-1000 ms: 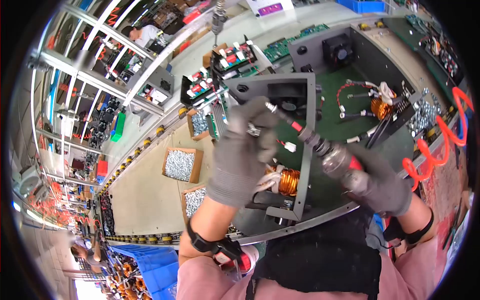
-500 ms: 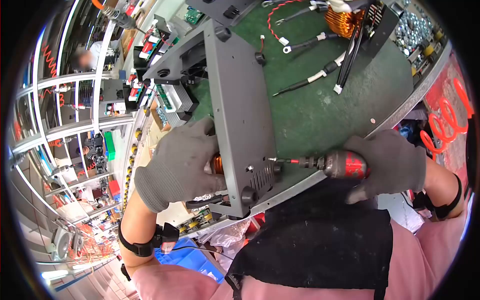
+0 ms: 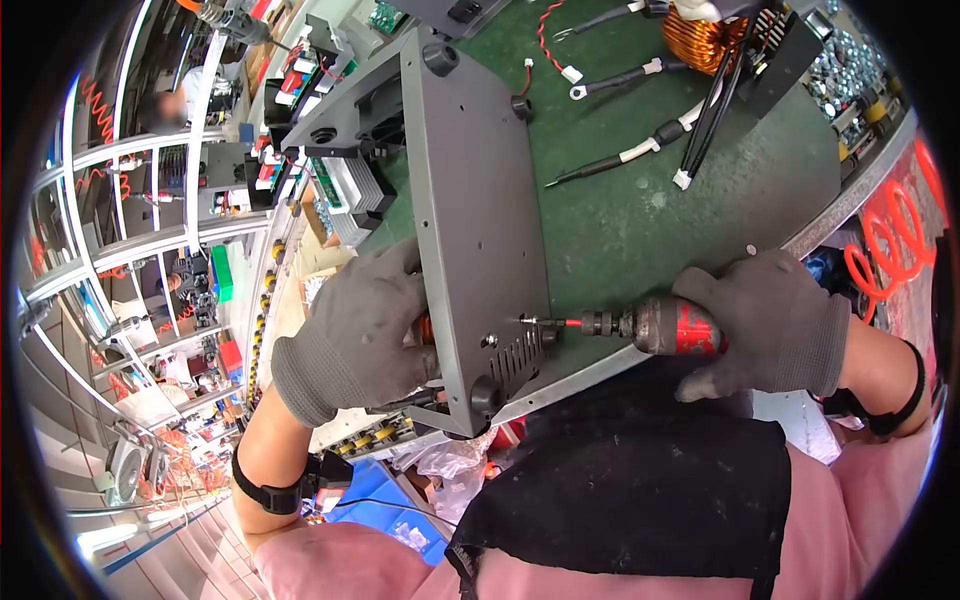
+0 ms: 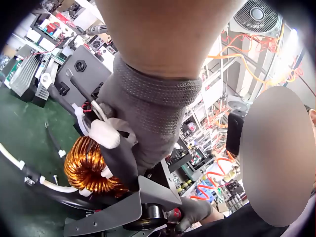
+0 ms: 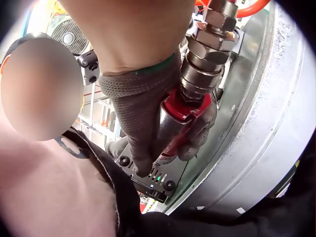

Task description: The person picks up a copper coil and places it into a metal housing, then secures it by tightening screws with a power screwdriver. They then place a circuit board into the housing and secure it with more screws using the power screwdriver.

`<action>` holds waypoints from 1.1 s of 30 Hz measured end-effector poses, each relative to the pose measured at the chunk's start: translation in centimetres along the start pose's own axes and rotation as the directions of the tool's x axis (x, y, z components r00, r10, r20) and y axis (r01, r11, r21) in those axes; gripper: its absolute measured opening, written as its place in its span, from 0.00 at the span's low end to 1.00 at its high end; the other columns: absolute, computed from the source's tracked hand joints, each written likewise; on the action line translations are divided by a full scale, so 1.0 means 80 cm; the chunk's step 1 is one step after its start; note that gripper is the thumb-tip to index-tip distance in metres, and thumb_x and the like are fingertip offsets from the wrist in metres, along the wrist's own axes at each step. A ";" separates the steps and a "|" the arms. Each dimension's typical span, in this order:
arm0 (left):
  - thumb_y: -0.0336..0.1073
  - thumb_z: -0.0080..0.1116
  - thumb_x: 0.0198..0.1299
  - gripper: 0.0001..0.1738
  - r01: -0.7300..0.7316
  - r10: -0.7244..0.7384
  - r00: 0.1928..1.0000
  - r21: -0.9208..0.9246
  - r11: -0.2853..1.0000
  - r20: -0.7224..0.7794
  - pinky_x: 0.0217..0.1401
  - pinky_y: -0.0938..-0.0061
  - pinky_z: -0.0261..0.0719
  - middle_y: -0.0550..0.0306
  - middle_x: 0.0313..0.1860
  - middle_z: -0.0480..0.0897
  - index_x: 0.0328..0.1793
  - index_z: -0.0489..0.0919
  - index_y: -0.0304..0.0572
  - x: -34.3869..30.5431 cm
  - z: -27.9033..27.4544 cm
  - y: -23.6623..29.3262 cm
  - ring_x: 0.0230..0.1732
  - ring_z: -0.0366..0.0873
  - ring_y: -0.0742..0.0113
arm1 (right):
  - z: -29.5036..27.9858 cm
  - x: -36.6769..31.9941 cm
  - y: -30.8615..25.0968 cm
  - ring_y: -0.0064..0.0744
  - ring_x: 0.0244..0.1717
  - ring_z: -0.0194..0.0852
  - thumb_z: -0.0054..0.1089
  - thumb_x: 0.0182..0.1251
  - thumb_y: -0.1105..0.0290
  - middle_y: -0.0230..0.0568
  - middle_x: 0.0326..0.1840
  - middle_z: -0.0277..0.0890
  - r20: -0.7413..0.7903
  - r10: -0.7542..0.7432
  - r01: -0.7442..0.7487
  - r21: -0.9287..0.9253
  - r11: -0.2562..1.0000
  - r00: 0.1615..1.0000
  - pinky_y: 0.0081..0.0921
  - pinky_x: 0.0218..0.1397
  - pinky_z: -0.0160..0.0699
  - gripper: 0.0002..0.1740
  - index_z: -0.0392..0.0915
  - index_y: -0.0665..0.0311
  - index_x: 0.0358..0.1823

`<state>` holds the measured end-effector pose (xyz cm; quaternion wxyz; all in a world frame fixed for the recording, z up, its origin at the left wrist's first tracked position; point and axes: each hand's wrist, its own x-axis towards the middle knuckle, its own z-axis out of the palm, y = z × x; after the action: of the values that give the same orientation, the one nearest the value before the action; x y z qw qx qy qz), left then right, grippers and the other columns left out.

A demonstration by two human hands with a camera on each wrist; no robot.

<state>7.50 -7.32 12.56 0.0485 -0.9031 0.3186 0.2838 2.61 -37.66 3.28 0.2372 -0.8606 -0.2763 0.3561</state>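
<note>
In the head view my gloved right hand (image 3: 765,325) grips a red pneumatic screwdriver (image 3: 690,328), held level. Its bit tip and a small screw (image 3: 527,320) are right at the outer face of a grey metal chassis (image 3: 475,210), just above the vent slots. On the chassis's inner side is my gloved left hand (image 3: 365,335), beside a copper-wound coil (image 4: 89,168); its fingertips are hidden, so I cannot tell what they hold. The right wrist view shows the screwdriver's body (image 5: 177,121) in my palm, metal hose fittings (image 5: 205,54) at its rear end.
A second copper coil (image 3: 700,40) with cables lies on the green work surface (image 3: 620,230). Loose screws (image 3: 845,65) are heaped at the far right. A coiled orange air hose (image 3: 890,240) hangs at the right, past the metal table edge (image 3: 840,205). Another screwdriver (image 3: 230,20) hangs at upper left.
The chassis has been turned so its slotted panel faces right. My left hand has gone inside it, and the screwdriver has swung level, its tip coming up to the panel.
</note>
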 end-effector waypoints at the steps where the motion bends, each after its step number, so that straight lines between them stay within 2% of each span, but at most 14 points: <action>1: 0.47 0.69 0.45 0.29 0.005 -0.005 1.000 -0.002 1.000 0.001 0.51 0.55 0.76 0.43 0.50 0.75 0.54 0.80 0.43 0.000 0.000 0.000 0.48 0.77 0.42 | 0.002 0.000 0.001 0.55 0.37 0.81 0.70 0.49 0.41 0.51 0.26 0.79 -0.019 -0.010 0.010 0.001 1.000 1.000 0.44 0.46 0.75 0.38 0.71 0.63 0.52; 4: 0.47 0.69 0.44 0.29 0.019 -0.019 1.000 0.008 1.000 -0.012 0.51 0.55 0.77 0.42 0.51 0.75 0.53 0.81 0.42 -0.001 0.000 0.000 0.47 0.77 0.41 | 0.004 -0.001 0.001 0.55 0.37 0.81 0.70 0.49 0.42 0.50 0.26 0.79 -0.069 -0.023 0.022 -0.015 1.000 0.997 0.44 0.44 0.75 0.38 0.71 0.64 0.51; 7: 0.47 0.69 0.43 0.29 0.028 -0.029 0.999 0.050 0.998 0.014 0.51 0.55 0.77 0.42 0.52 0.76 0.52 0.82 0.41 0.000 0.001 -0.004 0.47 0.77 0.41 | 0.002 -0.002 -0.001 0.55 0.37 0.81 0.70 0.48 0.42 0.50 0.26 0.79 -0.038 0.003 -0.004 -0.041 0.999 0.999 0.44 0.44 0.75 0.38 0.71 0.63 0.51; 9: 0.46 0.69 0.43 0.30 -0.027 0.027 1.000 0.011 1.000 -0.007 0.51 0.56 0.76 0.42 0.52 0.76 0.53 0.81 0.41 0.001 0.005 -0.010 0.47 0.77 0.42 | 0.002 -0.002 -0.001 0.54 0.37 0.81 0.70 0.48 0.42 0.50 0.26 0.79 -0.036 0.006 -0.008 -0.034 0.999 0.999 0.44 0.44 0.76 0.38 0.72 0.63 0.51; 14: 0.45 0.70 0.42 0.31 -0.039 0.038 0.999 -0.053 0.998 -0.020 0.52 0.56 0.76 0.42 0.52 0.76 0.55 0.80 0.41 0.001 0.007 -0.011 0.49 0.77 0.42 | 0.004 -0.001 -0.004 0.54 0.37 0.82 0.70 0.48 0.42 0.49 0.27 0.79 -0.050 -0.011 0.011 -0.014 1.000 0.999 0.43 0.44 0.76 0.38 0.71 0.63 0.51; 16: 0.45 0.70 0.42 0.32 -0.026 0.025 1.000 -0.098 0.995 -0.009 0.52 0.56 0.76 0.42 0.51 0.76 0.55 0.80 0.41 0.000 0.010 -0.012 0.49 0.77 0.42 | 0.005 0.001 -0.009 0.51 0.37 0.82 0.69 0.50 0.43 0.47 0.28 0.79 -0.089 0.004 -0.011 -0.073 0.997 0.996 0.44 0.43 0.76 0.35 0.71 0.61 0.50; 17: 0.44 0.70 0.42 0.31 -0.050 0.044 0.998 -0.129 0.990 -0.052 0.52 0.56 0.76 0.42 0.51 0.76 0.55 0.80 0.41 0.001 0.014 -0.014 0.49 0.77 0.42 | 0.008 0.001 -0.011 0.51 0.37 0.82 0.69 0.50 0.43 0.47 0.28 0.79 -0.084 0.003 -0.009 -0.073 0.997 0.996 0.44 0.43 0.76 0.35 0.71 0.61 0.50; 19: 0.44 0.70 0.42 0.31 -0.080 0.065 0.993 -0.161 0.984 -0.097 0.52 0.56 0.76 0.43 0.50 0.76 0.55 0.79 0.41 0.002 0.020 -0.016 0.49 0.77 0.42 | 0.016 0.003 -0.015 0.49 0.36 0.80 0.75 0.44 0.49 0.44 0.29 0.79 -0.211 -0.014 -0.020 -0.163 0.986 0.977 0.41 0.43 0.73 0.35 0.71 0.60 0.49; 21: 0.43 0.70 0.43 0.31 -0.115 0.089 0.983 -0.160 0.980 -0.161 0.52 0.56 0.76 0.43 0.49 0.76 0.56 0.79 0.40 0.001 0.023 -0.017 0.49 0.77 0.42 | 0.019 0.004 -0.018 0.48 0.37 0.79 0.74 0.45 0.50 0.44 0.30 0.79 -0.233 -0.025 -0.022 -0.194 0.981 0.972 0.41 0.44 0.73 0.34 0.71 0.61 0.49; 26: 0.44 0.70 0.44 0.30 -0.091 0.073 0.990 -0.161 0.983 -0.117 0.50 0.56 0.76 0.44 0.48 0.76 0.55 0.80 0.41 0.001 0.022 -0.018 0.48 0.77 0.43 | 0.017 0.003 -0.028 0.46 0.40 0.79 0.74 0.46 0.51 0.44 0.32 0.80 -0.230 -0.005 -0.049 -0.226 0.973 0.973 0.40 0.45 0.72 0.33 0.71 0.61 0.48; 29: 0.47 0.71 0.43 0.30 -0.078 0.058 0.992 -0.185 0.980 -0.112 0.50 0.56 0.76 0.44 0.46 0.76 0.53 0.81 0.41 -0.002 0.024 -0.020 0.47 0.77 0.43 | 0.017 0.002 -0.026 0.49 0.39 0.80 0.76 0.41 0.49 0.46 0.32 0.79 -0.263 -0.042 -0.030 -0.263 0.964 0.964 0.41 0.44 0.74 0.38 0.71 0.62 0.51; 31: 0.48 0.71 0.43 0.30 -0.062 0.039 0.992 -0.208 0.976 -0.117 0.49 0.56 0.76 0.45 0.46 0.76 0.52 0.81 0.41 -0.004 0.024 -0.023 0.47 0.77 0.44 | 0.003 0.005 -0.023 0.52 0.37 0.79 0.78 0.35 0.47 0.46 0.31 0.79 -0.194 0.104 -0.117 -0.056 0.992 0.975 0.43 0.41 0.75 0.42 0.73 0.62 0.52; 32: 0.49 0.72 0.42 0.30 -0.058 0.039 0.994 -0.200 0.978 -0.097 0.49 0.57 0.76 0.45 0.45 0.76 0.51 0.82 0.41 -0.004 0.022 -0.025 0.47 0.77 0.44 | -0.001 0.009 -0.013 0.52 0.37 0.79 0.78 0.35 0.47 0.46 0.31 0.79 -0.194 0.102 -0.116 -0.063 0.991 0.976 0.43 0.41 0.75 0.42 0.73 0.62 0.52; 33: 0.49 0.72 0.42 0.30 -0.051 0.037 0.996 -0.193 0.980 -0.077 0.49 0.57 0.76 0.46 0.45 0.76 0.50 0.82 0.40 -0.006 0.021 -0.027 0.47 0.77 0.45 | -0.006 0.013 0.006 0.51 0.37 0.81 0.77 0.37 0.44 0.46 0.30 0.79 -0.246 0.053 -0.103 -0.193 0.976 0.968 0.44 0.41 0.76 0.40 0.74 0.59 0.51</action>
<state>7.70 -4.90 11.21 -0.0581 -0.9061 0.3107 0.2812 3.70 -37.43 2.82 0.1647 -0.9273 -0.2465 0.2285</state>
